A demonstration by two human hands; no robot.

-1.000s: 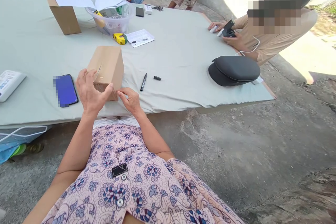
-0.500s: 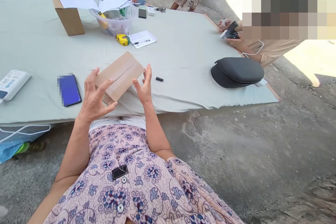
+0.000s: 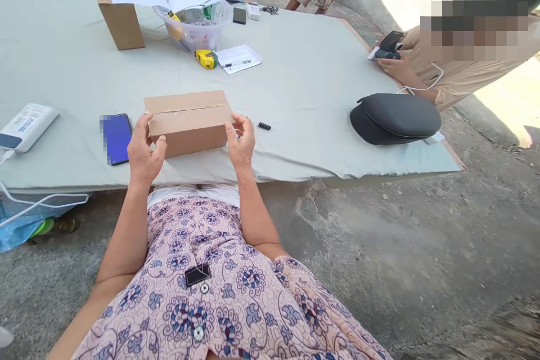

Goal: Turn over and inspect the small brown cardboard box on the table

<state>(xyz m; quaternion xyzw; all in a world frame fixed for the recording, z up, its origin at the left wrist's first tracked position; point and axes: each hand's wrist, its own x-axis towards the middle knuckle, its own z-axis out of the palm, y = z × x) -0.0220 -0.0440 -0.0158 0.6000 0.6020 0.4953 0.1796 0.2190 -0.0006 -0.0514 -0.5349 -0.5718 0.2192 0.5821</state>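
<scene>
A closed brown cardboard box [image 3: 196, 138] sits in front of me near the table's front edge, its long side toward me and a seam running along its top. My left hand [image 3: 145, 152] grips the box's left end, thumb on the near side. At the right end my right hand [image 3: 242, 140] holds the corner between thumb and curled fingers. Just left of my left hand lies a phone [image 3: 118, 138] with a blue screen. A small black cap-like piece [image 3: 264, 126] rests right of my right hand.
A white power bank [image 3: 29, 126] lies far left, a black hard case [image 3: 394, 118] at right. Farther back are an open carton [image 3: 122, 25], a plastic basket [image 3: 196, 36], a yellow tape measure [image 3: 206, 58] and paper with a pen [image 3: 240, 59]. A person at right handles a black device [image 3: 388, 46].
The box has gone from tilted and turned between my hands to level and squared with the table edge. My fingers have closed on both its ends.
</scene>
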